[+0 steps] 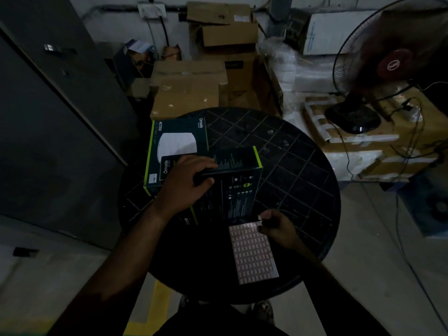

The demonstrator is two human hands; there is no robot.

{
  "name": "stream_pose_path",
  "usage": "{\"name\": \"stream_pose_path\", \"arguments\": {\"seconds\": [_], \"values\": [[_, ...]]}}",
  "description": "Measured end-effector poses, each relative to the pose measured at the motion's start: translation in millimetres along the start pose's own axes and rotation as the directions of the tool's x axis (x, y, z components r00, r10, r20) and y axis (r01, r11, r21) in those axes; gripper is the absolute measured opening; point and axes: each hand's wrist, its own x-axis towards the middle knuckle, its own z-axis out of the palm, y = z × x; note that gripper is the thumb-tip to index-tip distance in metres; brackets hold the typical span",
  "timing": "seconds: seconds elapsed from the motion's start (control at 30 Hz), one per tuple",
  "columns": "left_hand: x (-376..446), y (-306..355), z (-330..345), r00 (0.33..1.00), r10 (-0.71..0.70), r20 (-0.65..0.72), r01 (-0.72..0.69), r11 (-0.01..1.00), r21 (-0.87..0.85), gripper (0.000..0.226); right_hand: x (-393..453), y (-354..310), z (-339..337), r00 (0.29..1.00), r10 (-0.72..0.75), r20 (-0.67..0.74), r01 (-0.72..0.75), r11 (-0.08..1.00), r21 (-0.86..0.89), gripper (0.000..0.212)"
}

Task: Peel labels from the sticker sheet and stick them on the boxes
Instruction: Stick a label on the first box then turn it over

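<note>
- The left hand (185,183) grips the near box (230,190), tilted on the round dark counter (303,166).
- A second box (178,141), labelled at its near-left corner, lies flat just beyond.
- The right hand (276,226) pinches a small label (259,217) at the far corner of the sticker sheet (253,253).

Your far box (178,141) reads "Omada" and "AC1350", near box (232,170) also "Omada", its small print unreadable.
</note>
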Motion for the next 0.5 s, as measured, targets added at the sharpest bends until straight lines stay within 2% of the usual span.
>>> {"name": "stream_pose_path", "arguments": {"seconds": [0.13,0.23,0.5], "values": [[2.4,0.4,-0.1,1.0,-0.018,-0.01,0.017,1.0,-0.025,0.029,-21.0,-78.0,-7.2,0.978,-0.129,0.163,0.09,0.97,0.226,0.02],[2.0,0.3,-1.0,0.999,-0.029,-0.02,0.029,0.999,-0.04,0.03,-30.8,-134.2,-10.0,0.94,-0.256,0.226,0.17,0.925,0.34,0.016],[0.2,-1.2,-1.5,0.999,-0.03,-0.026,0.029,0.998,-0.048,0.031,-9.8,-194.9,7.5,0.952,-0.297,0.069,0.268,0.923,0.275,0.008]]}}
